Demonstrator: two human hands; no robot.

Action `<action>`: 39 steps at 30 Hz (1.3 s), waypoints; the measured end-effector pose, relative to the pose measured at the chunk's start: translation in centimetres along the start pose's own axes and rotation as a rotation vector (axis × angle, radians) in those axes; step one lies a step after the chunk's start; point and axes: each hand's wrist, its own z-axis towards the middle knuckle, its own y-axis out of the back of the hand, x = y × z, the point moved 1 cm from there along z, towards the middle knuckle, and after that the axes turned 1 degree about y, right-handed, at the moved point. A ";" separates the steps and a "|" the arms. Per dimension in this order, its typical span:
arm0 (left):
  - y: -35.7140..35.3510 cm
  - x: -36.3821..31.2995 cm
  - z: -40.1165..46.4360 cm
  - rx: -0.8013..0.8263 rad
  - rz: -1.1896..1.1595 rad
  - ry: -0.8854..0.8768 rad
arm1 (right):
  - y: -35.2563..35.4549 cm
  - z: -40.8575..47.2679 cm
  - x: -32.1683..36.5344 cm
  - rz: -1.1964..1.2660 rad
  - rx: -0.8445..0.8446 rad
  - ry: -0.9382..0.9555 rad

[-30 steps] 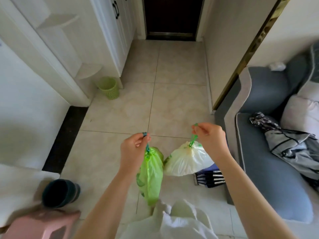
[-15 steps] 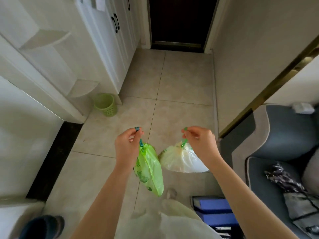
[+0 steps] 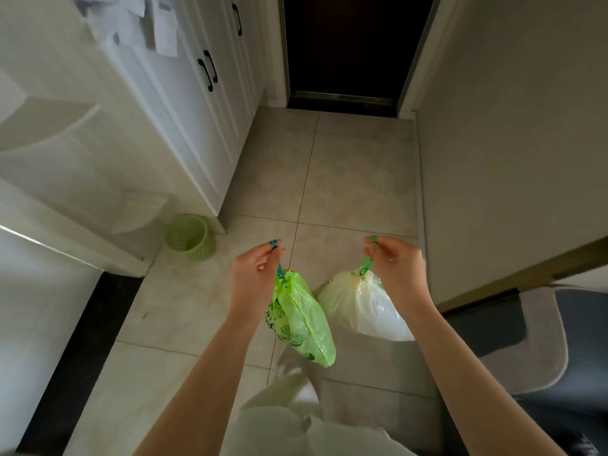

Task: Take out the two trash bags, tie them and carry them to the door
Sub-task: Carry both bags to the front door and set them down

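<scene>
A tied bright green trash bag (image 3: 301, 319) hangs from its blue-green drawstring, which my left hand (image 3: 255, 274) pinches at the top. Beside it, to the right, a tied white trash bag (image 3: 360, 307) hangs from a green drawstring held in my right hand (image 3: 394, 268). Both bags are off the floor and nearly touch each other. Straight ahead, at the end of the tiled hallway, stands the dark door (image 3: 348, 44), closed.
White cupboards (image 3: 197, 103) with black handles line the left wall. A small green wastebasket (image 3: 190, 236) stands on the floor beside them. A plain wall (image 3: 513, 143) bounds the right side, with a grey sofa arm (image 3: 533, 340) at lower right. Tiled floor (image 3: 345, 176) runs to the door.
I have walked forward down the hallway: the door and cupboards are closer, the wastebasket has slid back to my left, the sofa has dropped behind. Both bags still hang from my hands.
</scene>
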 end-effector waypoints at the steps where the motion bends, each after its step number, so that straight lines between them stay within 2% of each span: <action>1: -0.7 -0.3 1.9 0.019 0.006 0.009 | -0.3 1.8 0.5 -0.010 -0.015 0.003; 6: -4.1 -2.4 11.6 0.120 0.036 0.032 | -1.2 11.4 3.3 -0.045 -0.083 0.016; 11: -7.7 -4.9 21.3 0.134 0.032 0.030 | -1.7 21.6 6.6 -0.056 -0.121 0.040; 16: -11.7 -6.9 30.9 0.079 0.013 0.013 | -2.0 32.0 9.2 -0.069 -0.092 0.097; 23: -17.9 -10.0 42.8 -0.028 -0.014 0.082 | -2.8 46.4 11.5 -0.043 0.006 0.182; 30: -22.2 -13.5 55.2 -0.073 0.072 0.049 | -3.4 60.0 14.8 -0.085 0.060 0.206; 39: -28.1 -15.5 71.6 -0.008 0.053 0.060 | -5.7 76.9 18.6 -0.125 0.041 0.178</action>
